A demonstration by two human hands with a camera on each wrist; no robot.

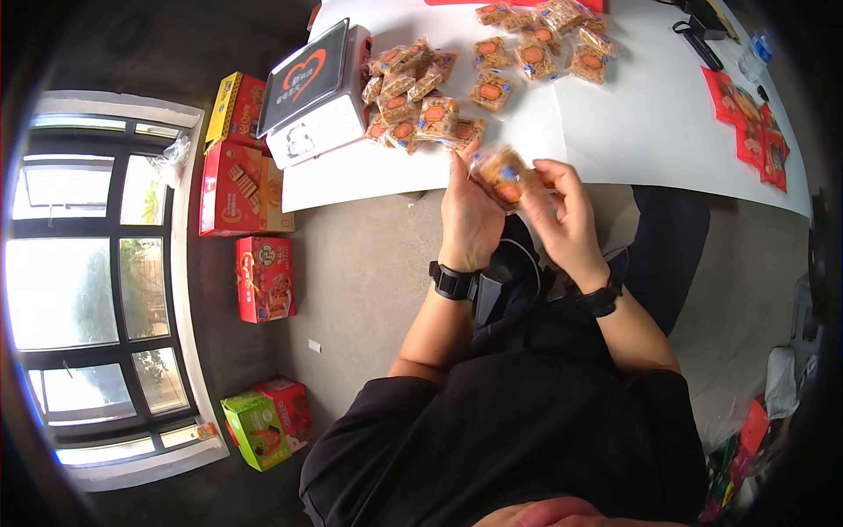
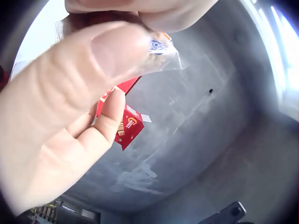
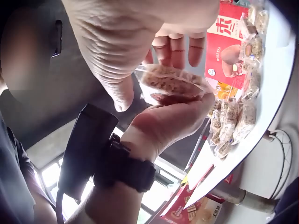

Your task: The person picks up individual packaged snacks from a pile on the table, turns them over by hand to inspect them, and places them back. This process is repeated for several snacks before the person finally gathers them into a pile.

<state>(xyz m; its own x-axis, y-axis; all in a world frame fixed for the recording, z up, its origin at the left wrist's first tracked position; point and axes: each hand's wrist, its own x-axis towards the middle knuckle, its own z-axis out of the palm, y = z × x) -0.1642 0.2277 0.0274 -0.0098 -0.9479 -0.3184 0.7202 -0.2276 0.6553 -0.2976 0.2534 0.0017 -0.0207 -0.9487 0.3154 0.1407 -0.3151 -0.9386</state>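
Between both hands, above the near table edge, is a wrapped snack packet (image 1: 500, 174) with a clear wrapper, a tan crumbly filling, an orange label and blue print. My left hand (image 1: 471, 220) holds it from the left, its thumb along one side in the left wrist view. My right hand (image 1: 569, 220) grips its right side, with thumb and fingers at the wrapper's edge. The right wrist view shows the packet (image 3: 175, 86) edge-on, the right hand's fingers partly hidden behind it. Past the left fingertips lies a heap of similar packets (image 1: 436, 116) on the table.
More packets (image 1: 536, 57) lie farther back on the white table (image 1: 632, 132). A white box with a black top (image 1: 307, 75) stands at the left, near red snack cartons (image 1: 237, 189) below. Red pouches (image 1: 755, 132), a bottle (image 1: 753, 60) and a black object (image 1: 698, 44) are at the right.
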